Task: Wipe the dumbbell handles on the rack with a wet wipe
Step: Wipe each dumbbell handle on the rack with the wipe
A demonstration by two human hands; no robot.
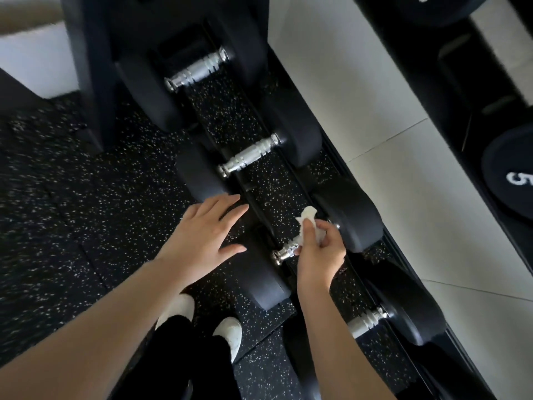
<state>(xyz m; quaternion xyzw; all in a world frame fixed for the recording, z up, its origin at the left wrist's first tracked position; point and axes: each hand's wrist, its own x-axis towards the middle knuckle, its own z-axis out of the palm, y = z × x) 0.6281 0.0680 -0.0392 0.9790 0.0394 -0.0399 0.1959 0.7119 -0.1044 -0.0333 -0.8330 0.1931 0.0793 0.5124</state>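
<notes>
Several black dumbbells with chrome handles lie in a row on a low black rack [288, 272]. My right hand [320, 252] grips the handle of the third dumbbell [284, 253] with a white wet wipe [308, 217] wrapped around it; only the handle's left end shows. My left hand [206, 235] is flat with straight fingers, resting on that dumbbell's near black head [265, 284]. Bare chrome handles show on the dumbbell behind [249, 155], the far one [199, 69] and the nearest one [367, 320].
Speckled black rubber flooring [86, 197] lies left of the rack, white tiles [389, 168] to its right. Black weight plates [510, 180] sit at the right edge. My white shoes [227, 330] stand close to the rack. A black upright post [89, 67] rises at the top left.
</notes>
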